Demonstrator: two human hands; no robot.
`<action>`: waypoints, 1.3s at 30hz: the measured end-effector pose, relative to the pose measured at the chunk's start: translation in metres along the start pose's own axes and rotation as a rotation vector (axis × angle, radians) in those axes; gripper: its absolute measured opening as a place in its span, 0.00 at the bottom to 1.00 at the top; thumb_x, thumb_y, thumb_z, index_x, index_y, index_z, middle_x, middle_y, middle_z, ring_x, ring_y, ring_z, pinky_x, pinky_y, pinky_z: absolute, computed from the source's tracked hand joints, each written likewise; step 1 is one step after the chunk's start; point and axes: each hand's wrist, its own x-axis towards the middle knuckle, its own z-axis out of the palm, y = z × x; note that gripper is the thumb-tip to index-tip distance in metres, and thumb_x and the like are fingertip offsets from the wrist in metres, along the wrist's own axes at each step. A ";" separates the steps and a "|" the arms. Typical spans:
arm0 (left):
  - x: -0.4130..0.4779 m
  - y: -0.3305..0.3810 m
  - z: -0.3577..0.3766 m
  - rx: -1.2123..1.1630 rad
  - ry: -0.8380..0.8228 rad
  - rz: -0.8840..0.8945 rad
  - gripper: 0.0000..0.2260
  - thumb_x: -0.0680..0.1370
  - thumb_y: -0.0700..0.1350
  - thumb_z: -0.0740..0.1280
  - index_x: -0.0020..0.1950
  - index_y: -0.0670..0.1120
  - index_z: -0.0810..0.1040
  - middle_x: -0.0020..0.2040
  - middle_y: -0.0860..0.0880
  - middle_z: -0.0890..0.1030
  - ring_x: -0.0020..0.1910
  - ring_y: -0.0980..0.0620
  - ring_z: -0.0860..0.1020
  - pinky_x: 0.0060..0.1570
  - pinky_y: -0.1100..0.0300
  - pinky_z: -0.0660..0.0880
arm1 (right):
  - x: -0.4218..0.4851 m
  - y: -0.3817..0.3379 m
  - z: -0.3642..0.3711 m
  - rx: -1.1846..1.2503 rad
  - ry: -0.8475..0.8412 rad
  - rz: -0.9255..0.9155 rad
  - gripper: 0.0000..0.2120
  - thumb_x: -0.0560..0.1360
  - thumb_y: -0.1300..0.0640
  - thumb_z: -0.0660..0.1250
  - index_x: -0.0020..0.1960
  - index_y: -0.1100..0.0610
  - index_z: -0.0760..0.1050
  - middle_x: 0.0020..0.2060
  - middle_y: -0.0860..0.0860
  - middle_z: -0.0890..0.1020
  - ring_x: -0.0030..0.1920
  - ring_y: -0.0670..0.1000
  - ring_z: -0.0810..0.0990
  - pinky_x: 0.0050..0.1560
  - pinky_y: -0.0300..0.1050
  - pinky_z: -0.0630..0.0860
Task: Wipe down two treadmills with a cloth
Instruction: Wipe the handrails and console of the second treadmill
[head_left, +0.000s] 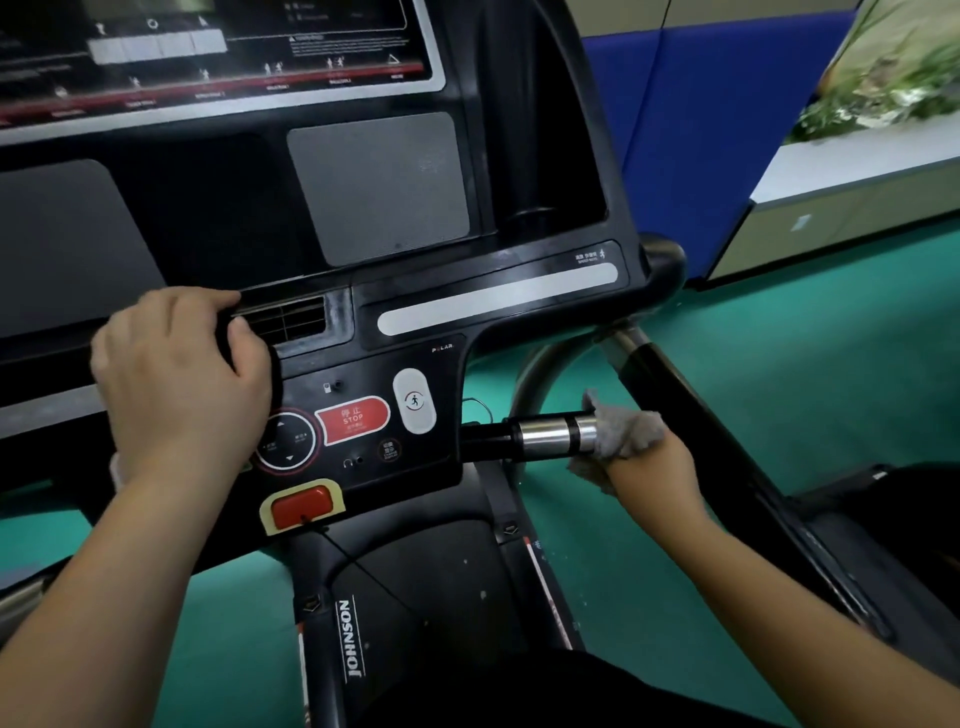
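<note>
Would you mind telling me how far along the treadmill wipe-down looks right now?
Nothing reads as clearly finished. In hand: the right hand grips a fluffy grey cloth over the end of the black-and-silver handlebar, while the left hand holds the black treadmill console. Left: pale dusty smears show beside the console's slatted vent, and no second treadmill is in view.

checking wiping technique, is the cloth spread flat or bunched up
Bunched: the grey cloth is wadded over the end of the handgrip, gripped by the right hand.
</note>
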 end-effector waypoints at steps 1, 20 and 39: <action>0.000 0.000 0.000 -0.006 0.000 0.004 0.12 0.77 0.45 0.59 0.57 0.43 0.76 0.53 0.40 0.76 0.55 0.38 0.70 0.59 0.42 0.64 | 0.001 0.008 0.005 -0.030 0.019 0.031 0.21 0.50 0.62 0.84 0.40 0.60 0.81 0.32 0.57 0.80 0.32 0.57 0.80 0.26 0.37 0.65; -0.002 -0.002 0.002 -0.063 0.000 -0.007 0.14 0.78 0.47 0.58 0.58 0.44 0.75 0.55 0.39 0.75 0.58 0.37 0.70 0.61 0.42 0.65 | -0.072 -0.069 0.071 1.155 -0.248 0.208 0.08 0.77 0.68 0.62 0.54 0.64 0.76 0.44 0.60 0.83 0.45 0.59 0.81 0.49 0.55 0.77; -0.003 -0.002 0.002 -0.110 -0.001 -0.018 0.14 0.77 0.48 0.57 0.58 0.44 0.75 0.55 0.38 0.75 0.58 0.36 0.70 0.60 0.39 0.67 | -0.062 -0.061 0.018 0.205 0.332 -0.346 0.20 0.70 0.38 0.65 0.53 0.53 0.74 0.49 0.46 0.75 0.50 0.47 0.75 0.51 0.37 0.73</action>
